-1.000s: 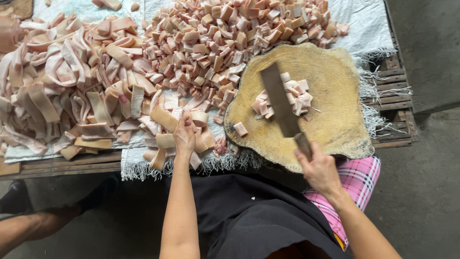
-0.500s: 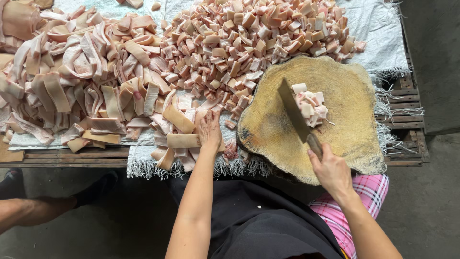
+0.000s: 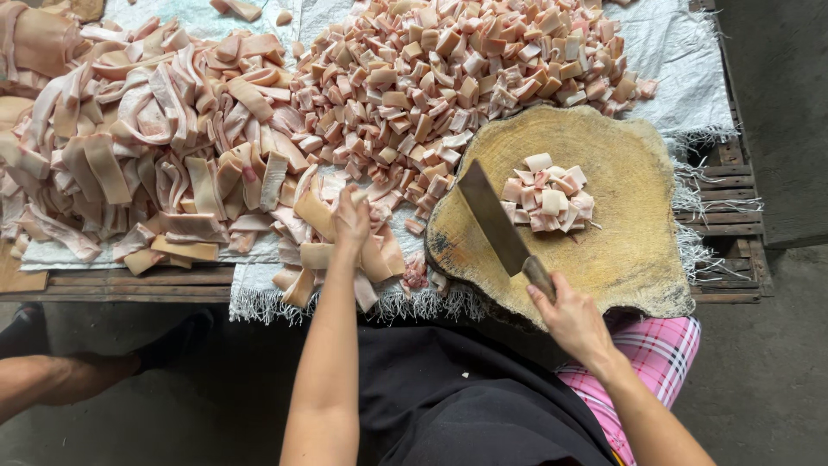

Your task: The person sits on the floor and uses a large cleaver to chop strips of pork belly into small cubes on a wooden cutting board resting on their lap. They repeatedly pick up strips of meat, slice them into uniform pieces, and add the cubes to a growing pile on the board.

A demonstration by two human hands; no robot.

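Now the left hand (image 3: pixel 352 220) closes its grip on a pork strip (image 3: pixel 315 213) at the pile's edge, while the right hand (image 3: pixel 573 321) is clamped on the cleaver (image 3: pixel 493 217) over the chopping block (image 3: pixel 621 250). Greasy fat could slip, dragging fingers near the blade.

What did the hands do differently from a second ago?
The left hand reached further into the long pork strips and now grips them. The right hand kept holding the cleaver over the wooden block. The cut pieces stayed put.
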